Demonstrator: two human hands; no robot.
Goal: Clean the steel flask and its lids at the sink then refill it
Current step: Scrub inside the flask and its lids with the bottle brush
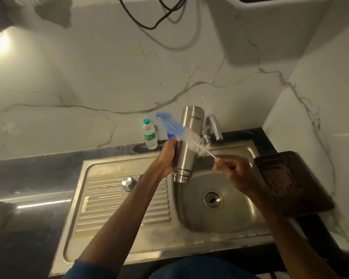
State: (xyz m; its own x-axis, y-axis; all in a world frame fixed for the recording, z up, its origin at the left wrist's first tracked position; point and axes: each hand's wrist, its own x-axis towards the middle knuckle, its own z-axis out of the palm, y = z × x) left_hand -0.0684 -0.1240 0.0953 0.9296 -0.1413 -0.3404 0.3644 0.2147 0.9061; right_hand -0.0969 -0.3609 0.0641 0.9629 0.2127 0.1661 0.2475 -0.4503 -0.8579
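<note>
While the left hand (168,156) grips the inverted steel flask (186,146) over the sink (226,216), the right hand (233,170) pinches the bottle brush (181,133) lying across it.

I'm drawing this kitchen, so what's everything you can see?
Flask: one, silver, upside down over the sink.
Brush: one, blue and white, against the flask.
Lid: one, silver, on the draining board.
Water bottle: one, clear, counter by the wall.
Tap: one, silver, behind the sink.
Sink: one, steel, in the counter.
Basket: one, dark, right of the sink.
Cables: count unclear, black, on the wall.
Left hand: fingers grip the flask.
Right hand: fingers pinch the brush handle.
</note>
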